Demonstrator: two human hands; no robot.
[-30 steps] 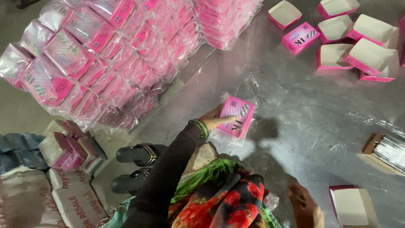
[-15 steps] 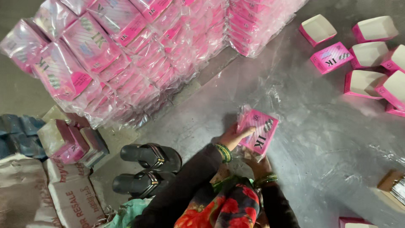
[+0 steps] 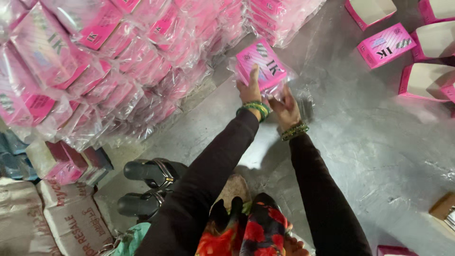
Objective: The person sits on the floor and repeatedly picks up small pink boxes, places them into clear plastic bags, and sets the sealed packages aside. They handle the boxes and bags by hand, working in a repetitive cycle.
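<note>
A pink box in a clear plastic wrapper [image 3: 263, 66] is held out at arm's length over the grey floor [image 3: 360, 142], just beside the lower edge of the big stack of wrapped pink boxes [image 3: 109, 71].

The wrapper looks slack and glossy, so a slip is judged to be the main risk: if the film slides over the carton, the box could drop onto the floor and a corner could be dented. The loose film near the lower right corner could also be pinched and torn. The stack beside it is seen to lean in uneven, sloping rows; if the box is pushed against it too hard, neighbouring packs could be nudged loose and slide down toward the 2 black sandals [image 3: 147, 187] near the person's knees. The reach is long, and that is judged to weaken control.

The left hand [image 3: 250, 90] is partly closed on the box's lower left edge, with the thumb pressed up along the pink face and the remaining fingers hidden behind it. The right hand [image 3: 284, 108] is curled under the lower right corner, where mostly crumpled film is gripped; whether the carton itself is touched there cannot be told. Green bangles are worn on both wrists.

Well apart, at the upper right, open pink trays [image 3: 424, 80] and 1 closed pink box [image 3: 386, 45] lie on the floor.
</note>
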